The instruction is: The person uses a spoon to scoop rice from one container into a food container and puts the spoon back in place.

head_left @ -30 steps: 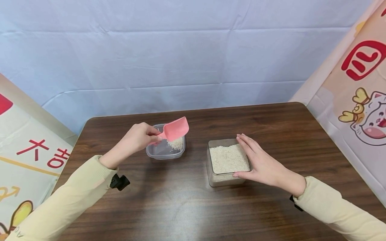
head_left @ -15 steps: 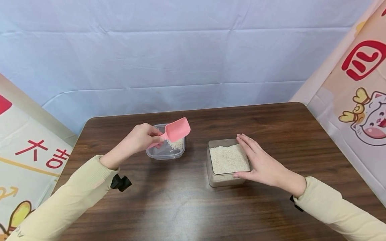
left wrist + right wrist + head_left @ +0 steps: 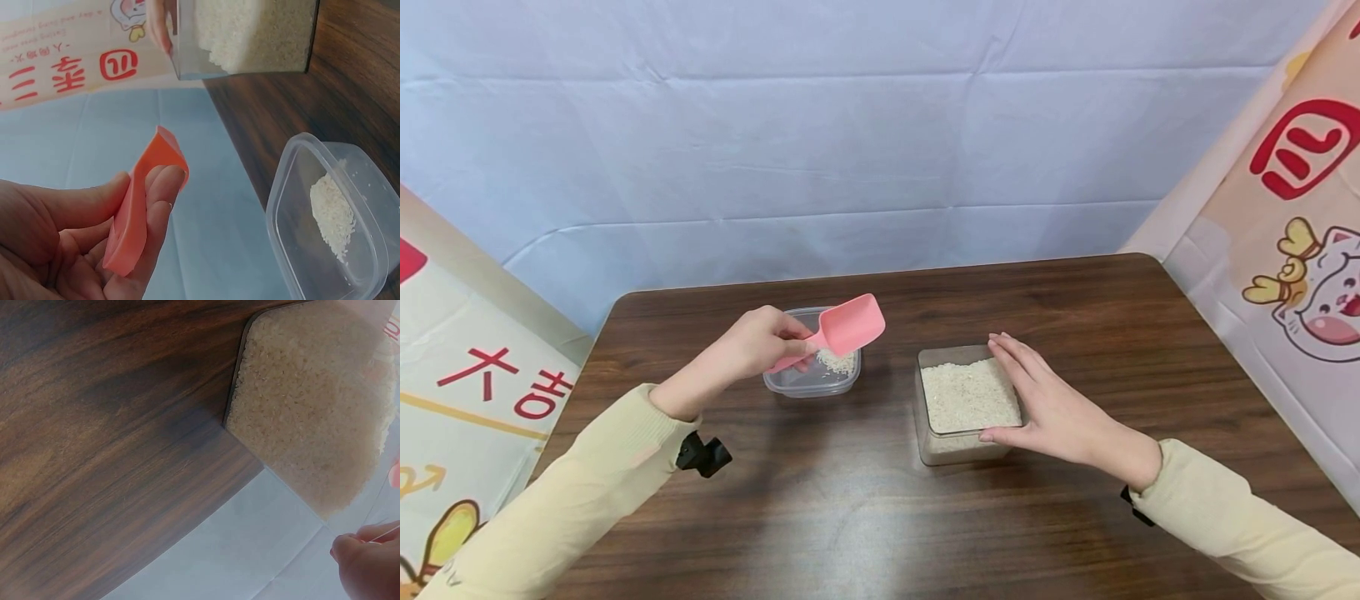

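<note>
So from where I'm watching, my left hand point(image 3: 758, 340) pinches the handle of the pink plastic scoop point(image 3: 847, 327), which hangs over the small clear plastic tub point(image 3: 790, 383) holding just a little heap of white rice point(image 3: 837, 362). The scoop's long axis runs left to right with its open mouth pointing right and slightly up, toward the square clear container point(image 3: 955, 450) packed with rice, which lies to the scoop's right, apart from it. My right hand point(image 3: 1048, 408) rests flat against that container's right side, fingers straight, so it's the nearer one. Everything sits on the dark wooden table point(image 3: 850, 517)
</note>
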Available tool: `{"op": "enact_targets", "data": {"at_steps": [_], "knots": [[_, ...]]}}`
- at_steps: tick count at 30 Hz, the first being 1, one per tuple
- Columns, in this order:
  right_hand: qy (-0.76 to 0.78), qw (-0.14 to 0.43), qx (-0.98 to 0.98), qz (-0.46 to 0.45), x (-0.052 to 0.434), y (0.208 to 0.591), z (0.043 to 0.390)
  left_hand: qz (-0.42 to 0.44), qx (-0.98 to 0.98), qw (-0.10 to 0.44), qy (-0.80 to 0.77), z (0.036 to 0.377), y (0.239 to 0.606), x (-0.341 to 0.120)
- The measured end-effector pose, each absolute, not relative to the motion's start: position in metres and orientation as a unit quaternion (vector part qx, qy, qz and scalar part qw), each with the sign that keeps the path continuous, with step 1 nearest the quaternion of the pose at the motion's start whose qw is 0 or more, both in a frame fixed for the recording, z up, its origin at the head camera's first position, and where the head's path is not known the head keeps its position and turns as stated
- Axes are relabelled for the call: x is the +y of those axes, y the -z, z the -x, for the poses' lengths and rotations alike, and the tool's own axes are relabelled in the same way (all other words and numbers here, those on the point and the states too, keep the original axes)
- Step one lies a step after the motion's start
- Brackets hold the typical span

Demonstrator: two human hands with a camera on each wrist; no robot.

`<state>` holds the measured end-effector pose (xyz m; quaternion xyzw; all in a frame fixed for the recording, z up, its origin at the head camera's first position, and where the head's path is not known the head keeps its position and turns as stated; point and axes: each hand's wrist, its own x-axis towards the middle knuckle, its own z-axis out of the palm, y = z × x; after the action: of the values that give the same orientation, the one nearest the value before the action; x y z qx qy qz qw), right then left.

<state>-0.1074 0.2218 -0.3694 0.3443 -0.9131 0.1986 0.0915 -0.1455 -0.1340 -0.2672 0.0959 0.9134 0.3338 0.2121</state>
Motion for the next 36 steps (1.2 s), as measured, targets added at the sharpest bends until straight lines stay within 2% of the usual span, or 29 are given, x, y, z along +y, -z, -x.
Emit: {"op": "enact_targets", "data": {"at_steps": [36], "knots": [[-0.206, 0.095, -0.911, -0.343, 0.221, 0.371, 0.108, -0.129, 0.868, 0.264, -0.401, 0.142, 0.264, -0.115]]}}
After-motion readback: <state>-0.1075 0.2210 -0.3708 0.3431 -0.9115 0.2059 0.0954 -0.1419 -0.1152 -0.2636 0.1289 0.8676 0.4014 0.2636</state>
